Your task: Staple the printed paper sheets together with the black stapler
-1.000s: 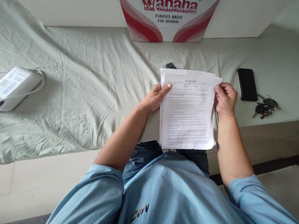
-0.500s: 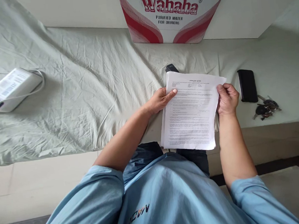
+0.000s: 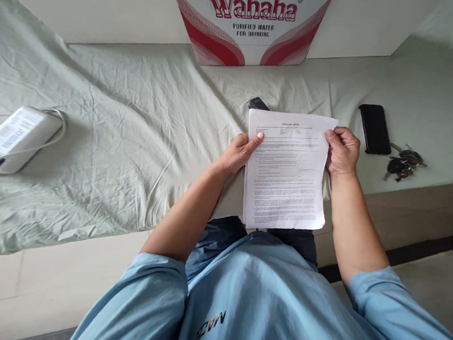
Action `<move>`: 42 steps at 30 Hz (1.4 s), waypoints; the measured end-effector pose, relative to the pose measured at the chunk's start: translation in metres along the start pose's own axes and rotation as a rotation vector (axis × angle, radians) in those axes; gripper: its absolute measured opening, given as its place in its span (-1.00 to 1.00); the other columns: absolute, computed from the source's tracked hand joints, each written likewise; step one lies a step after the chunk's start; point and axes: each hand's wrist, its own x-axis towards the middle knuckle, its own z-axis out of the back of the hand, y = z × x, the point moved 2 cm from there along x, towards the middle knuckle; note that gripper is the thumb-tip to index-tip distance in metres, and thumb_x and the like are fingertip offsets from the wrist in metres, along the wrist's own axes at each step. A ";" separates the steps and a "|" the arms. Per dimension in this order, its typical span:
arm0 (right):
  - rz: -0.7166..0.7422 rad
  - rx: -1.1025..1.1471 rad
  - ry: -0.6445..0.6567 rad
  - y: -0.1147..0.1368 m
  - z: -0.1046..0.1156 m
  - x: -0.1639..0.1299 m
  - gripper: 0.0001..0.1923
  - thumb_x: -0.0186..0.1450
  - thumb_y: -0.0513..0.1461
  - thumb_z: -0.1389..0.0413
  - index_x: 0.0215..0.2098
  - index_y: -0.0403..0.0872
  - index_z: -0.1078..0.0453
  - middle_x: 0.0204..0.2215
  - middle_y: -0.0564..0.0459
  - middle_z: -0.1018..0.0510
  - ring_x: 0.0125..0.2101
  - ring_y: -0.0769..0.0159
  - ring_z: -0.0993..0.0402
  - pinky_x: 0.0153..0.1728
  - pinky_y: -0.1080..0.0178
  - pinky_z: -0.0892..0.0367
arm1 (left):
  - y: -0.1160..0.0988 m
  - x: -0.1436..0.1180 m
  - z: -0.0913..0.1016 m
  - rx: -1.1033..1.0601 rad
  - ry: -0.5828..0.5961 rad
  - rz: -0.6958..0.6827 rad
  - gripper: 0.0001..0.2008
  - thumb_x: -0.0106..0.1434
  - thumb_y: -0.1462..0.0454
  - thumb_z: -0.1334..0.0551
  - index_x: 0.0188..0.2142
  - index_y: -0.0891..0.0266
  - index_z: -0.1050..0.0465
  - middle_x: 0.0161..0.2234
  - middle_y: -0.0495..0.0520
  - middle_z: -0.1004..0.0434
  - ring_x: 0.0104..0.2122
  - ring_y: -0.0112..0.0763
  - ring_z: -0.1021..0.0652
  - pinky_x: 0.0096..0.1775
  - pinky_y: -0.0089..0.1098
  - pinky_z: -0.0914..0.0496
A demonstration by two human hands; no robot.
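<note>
A stack of printed paper sheets [image 3: 289, 180] is held up over the table's front edge, above my lap, its text facing me. My left hand [image 3: 241, 152] grips the stack's left side, thumb on top and fingers hidden beneath. On the other side, my right hand [image 3: 342, 149] pinches the upper right edge between thumb and curled fingers. The sheets are slightly fanned along the left edge. Just behind the top of the papers, a small black object [image 3: 258, 103] shows in part; its kind is hidden.
A Wahaha water carton [image 3: 255, 46] stands at the back. A black phone [image 3: 374, 129] and a bunch of keys [image 3: 404, 165] lie to the right. On the left is a white box-shaped device [image 3: 19, 138] with a cable. A wrinkled pale cloth [image 3: 101, 149] covers the table.
The papers and both hands have shifted very slightly to the left. My grip on the stack is the same.
</note>
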 end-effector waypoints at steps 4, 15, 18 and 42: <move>-0.003 -0.030 -0.002 0.001 0.000 0.000 -0.27 -0.15 0.31 -0.68 -0.43 0.02 -0.52 -0.50 0.22 -0.42 -0.45 0.39 -0.27 -0.34 0.25 -0.30 | -0.001 -0.001 -0.001 0.001 -0.004 -0.012 -0.25 0.43 -0.42 -0.32 -0.10 0.24 -0.74 -0.17 0.21 -0.83 -0.11 -0.06 -0.81 -0.04 -0.18 -0.70; 0.007 -0.054 0.013 0.002 0.000 -0.001 -0.26 -0.12 0.33 -0.65 -0.43 0.03 -0.48 -0.51 0.24 -0.38 -0.46 0.41 -0.24 -0.37 0.26 -0.27 | -0.003 -0.001 -0.002 0.003 0.005 -0.016 -0.22 0.41 -0.44 -0.32 -0.10 0.25 -0.72 -0.17 0.21 -0.84 -0.06 0.01 -0.82 0.04 -0.10 -0.72; -0.001 -0.066 0.035 0.002 0.000 -0.002 -0.26 -0.10 0.33 -0.65 -0.42 0.02 -0.47 -0.53 0.25 -0.33 -0.48 0.42 -0.17 -0.39 0.26 -0.21 | -0.002 0.000 -0.002 -0.006 -0.005 -0.005 -0.21 0.41 -0.45 -0.31 -0.08 0.25 -0.73 -0.17 0.21 -0.84 -0.05 0.02 -0.82 0.05 -0.10 -0.72; 0.011 -0.090 0.070 0.004 -0.002 -0.005 -0.29 0.01 0.33 -0.60 -0.22 0.06 -0.51 -0.44 0.21 -0.37 -0.49 0.41 -0.27 -0.46 0.28 -0.20 | -0.003 -0.001 -0.002 -0.068 -0.025 0.006 -0.25 0.36 -0.44 -0.37 -0.13 0.22 -0.72 -0.23 0.19 -0.81 -0.10 0.00 -0.82 0.00 -0.12 -0.73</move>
